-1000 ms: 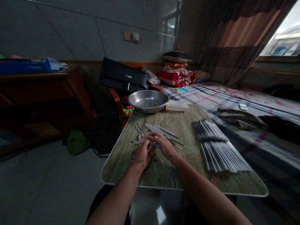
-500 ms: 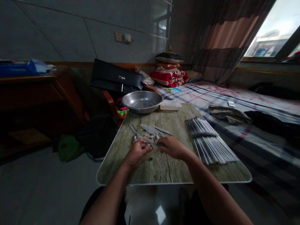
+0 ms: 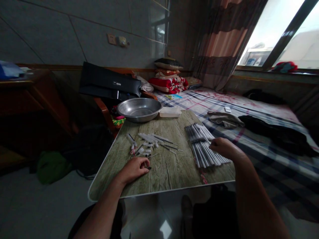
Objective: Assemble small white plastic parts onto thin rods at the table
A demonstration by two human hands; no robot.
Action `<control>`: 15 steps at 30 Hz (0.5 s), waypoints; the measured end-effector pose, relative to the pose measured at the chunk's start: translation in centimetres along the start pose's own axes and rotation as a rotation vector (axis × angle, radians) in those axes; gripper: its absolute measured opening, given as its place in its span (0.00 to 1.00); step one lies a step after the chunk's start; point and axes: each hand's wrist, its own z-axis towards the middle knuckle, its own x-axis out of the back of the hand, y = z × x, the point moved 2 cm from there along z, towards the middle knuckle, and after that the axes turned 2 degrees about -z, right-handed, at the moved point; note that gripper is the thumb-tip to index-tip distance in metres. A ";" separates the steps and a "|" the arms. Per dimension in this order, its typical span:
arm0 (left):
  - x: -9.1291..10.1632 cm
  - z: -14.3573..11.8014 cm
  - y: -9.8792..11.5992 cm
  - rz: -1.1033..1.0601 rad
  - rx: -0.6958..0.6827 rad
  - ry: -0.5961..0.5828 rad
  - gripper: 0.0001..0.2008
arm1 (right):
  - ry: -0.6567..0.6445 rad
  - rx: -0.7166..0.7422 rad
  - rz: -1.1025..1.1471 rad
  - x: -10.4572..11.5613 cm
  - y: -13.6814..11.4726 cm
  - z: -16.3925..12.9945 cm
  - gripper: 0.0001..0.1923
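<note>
My left hand (image 3: 136,169) rests on the table's near left part, fingers loosely curled and the thumb apart, with nothing visible in them. Just by its thumb lies a small dark piece (image 3: 150,168). Beyond it are scattered pen parts: clear barrels (image 3: 149,137), thin dark refills (image 3: 169,146) and small whitish caps (image 3: 144,151). On the right, my right hand (image 3: 223,147) is closed at the right side of a row of slender white pens (image 3: 206,154). Whatever its fingers pinch is hidden. A dark band-like strip (image 3: 198,140) lies across the pens.
A metal basin (image 3: 139,111) and a white plastic tray (image 3: 170,113) stand at the far end of the wood-patterned table (image 3: 159,179). A bed (image 3: 239,132) with clothes runs along the right. A chair holding a black case (image 3: 112,83) is behind.
Both hands held a clear tube over the scattered parts. They are now apart: my right hand has moved right to the pen row, my left lowered to the table. The view has turned right.
</note>
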 end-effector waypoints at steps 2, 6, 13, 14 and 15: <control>-0.1 0.1 0.0 0.015 -0.017 0.006 0.07 | -0.081 -0.051 0.027 -0.6 1.1 0.0 0.10; -0.4 0.4 0.1 0.077 -0.021 0.064 0.05 | -0.242 -0.158 0.136 -1.9 2.4 0.0 0.11; -0.7 1.0 0.8 0.149 -0.017 0.146 0.04 | -0.301 -0.194 0.147 -2.7 3.6 0.4 0.16; -0.7 1.0 0.9 0.140 -0.019 0.148 0.04 | -0.308 -0.196 0.151 -2.9 3.6 0.5 0.16; -0.7 0.9 1.0 0.126 -0.023 0.145 0.05 | -0.315 -0.198 0.154 -3.0 3.7 0.5 0.16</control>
